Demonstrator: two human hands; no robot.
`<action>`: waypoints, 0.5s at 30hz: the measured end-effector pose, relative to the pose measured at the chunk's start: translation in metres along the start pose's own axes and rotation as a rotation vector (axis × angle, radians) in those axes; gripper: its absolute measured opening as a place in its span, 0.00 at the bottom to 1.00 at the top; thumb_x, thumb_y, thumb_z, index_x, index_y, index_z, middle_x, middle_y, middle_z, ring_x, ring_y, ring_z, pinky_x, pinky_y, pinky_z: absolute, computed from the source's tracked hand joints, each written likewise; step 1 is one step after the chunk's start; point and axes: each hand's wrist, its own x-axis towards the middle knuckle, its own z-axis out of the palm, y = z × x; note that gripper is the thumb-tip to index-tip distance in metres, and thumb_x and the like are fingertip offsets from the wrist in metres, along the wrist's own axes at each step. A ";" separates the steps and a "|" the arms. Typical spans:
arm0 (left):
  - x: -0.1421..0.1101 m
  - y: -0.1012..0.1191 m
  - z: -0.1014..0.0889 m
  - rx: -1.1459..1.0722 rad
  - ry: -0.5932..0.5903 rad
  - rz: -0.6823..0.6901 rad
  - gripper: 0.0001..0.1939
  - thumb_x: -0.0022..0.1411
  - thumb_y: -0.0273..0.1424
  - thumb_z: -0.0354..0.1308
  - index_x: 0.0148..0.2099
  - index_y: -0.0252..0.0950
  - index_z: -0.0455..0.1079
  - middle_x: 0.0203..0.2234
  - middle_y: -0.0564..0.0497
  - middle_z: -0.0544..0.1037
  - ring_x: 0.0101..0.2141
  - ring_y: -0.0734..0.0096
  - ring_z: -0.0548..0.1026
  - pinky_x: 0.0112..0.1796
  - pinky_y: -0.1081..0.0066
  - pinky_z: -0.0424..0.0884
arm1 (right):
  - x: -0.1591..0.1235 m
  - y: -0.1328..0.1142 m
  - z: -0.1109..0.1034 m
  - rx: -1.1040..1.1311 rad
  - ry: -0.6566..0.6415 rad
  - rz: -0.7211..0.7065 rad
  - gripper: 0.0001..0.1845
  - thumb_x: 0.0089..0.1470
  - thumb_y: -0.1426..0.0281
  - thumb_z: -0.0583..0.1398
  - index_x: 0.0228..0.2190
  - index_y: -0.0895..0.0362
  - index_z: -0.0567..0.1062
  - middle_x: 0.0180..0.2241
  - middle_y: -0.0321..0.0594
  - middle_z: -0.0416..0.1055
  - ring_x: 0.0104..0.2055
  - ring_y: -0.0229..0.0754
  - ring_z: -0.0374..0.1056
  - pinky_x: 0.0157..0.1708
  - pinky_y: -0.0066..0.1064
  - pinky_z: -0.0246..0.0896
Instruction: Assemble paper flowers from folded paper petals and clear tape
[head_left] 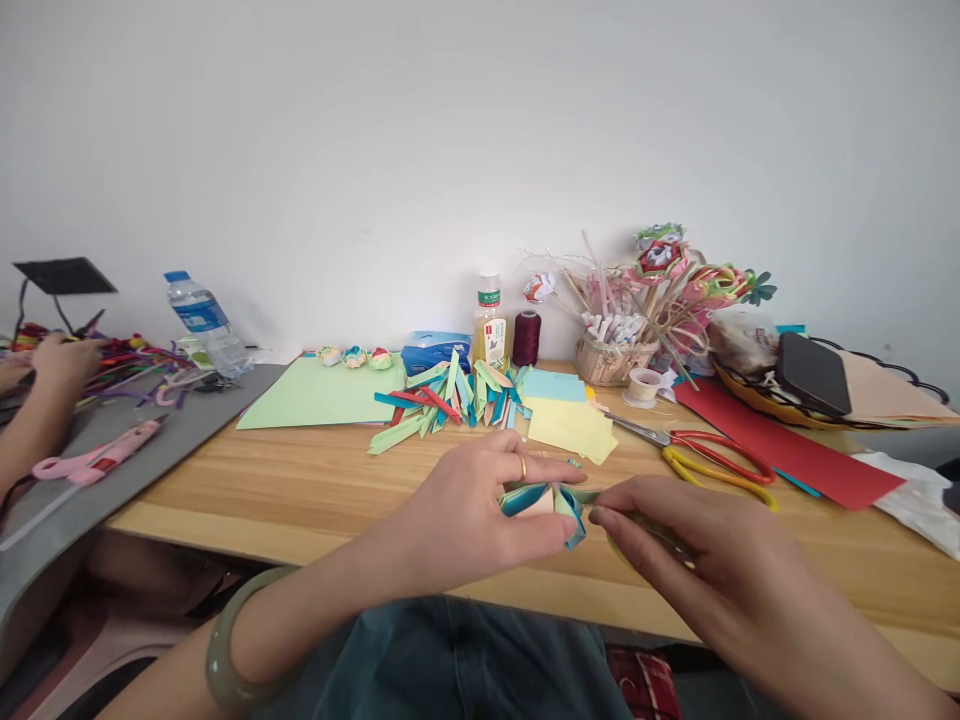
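Above the table's front edge, my left hand (480, 505) grips a bundle of folded paper petals (536, 498) in blue, pale green and cream, thumb in front and fingers behind. A gold ring is on one finger. Just to the right, my right hand (690, 550) pinches a thin greenish end at the bundle's right side between thumb and forefinger. A thin yellowish loop shows under its curled fingers; I cannot make out what it is. Behind my hands lies a pile of folded paper strips (450, 395) in green, blue, red and peach, beside yellow paper sheets (571, 428).
Scissors (705, 455) with red and yellow handles lie right, near red card (787, 440) and a tape roll (643, 386). A basket of paper flowers (615, 362), a thread spool (526, 338) and a drink bottle (490, 325) stand behind. At left are another person's hands and a pink glue gun (101, 455).
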 end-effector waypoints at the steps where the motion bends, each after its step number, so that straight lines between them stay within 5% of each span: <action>1: -0.001 0.001 0.000 0.006 0.001 0.005 0.18 0.53 0.31 0.58 0.48 0.38 0.73 0.37 0.48 0.75 0.42 0.64 0.69 0.45 0.67 0.64 | 0.000 0.000 0.000 -0.008 0.008 -0.002 0.14 0.58 0.67 0.51 0.25 0.55 0.71 0.23 0.37 0.71 0.23 0.38 0.67 0.21 0.26 0.58; 15: -0.007 0.007 0.000 -0.023 -0.005 0.031 0.18 0.53 0.29 0.58 0.48 0.38 0.72 0.35 0.50 0.71 0.37 0.69 0.71 0.42 0.69 0.65 | 0.001 -0.002 0.001 -0.191 0.161 -0.046 0.17 0.56 0.64 0.52 0.20 0.54 0.71 0.17 0.36 0.69 0.17 0.38 0.63 0.15 0.27 0.49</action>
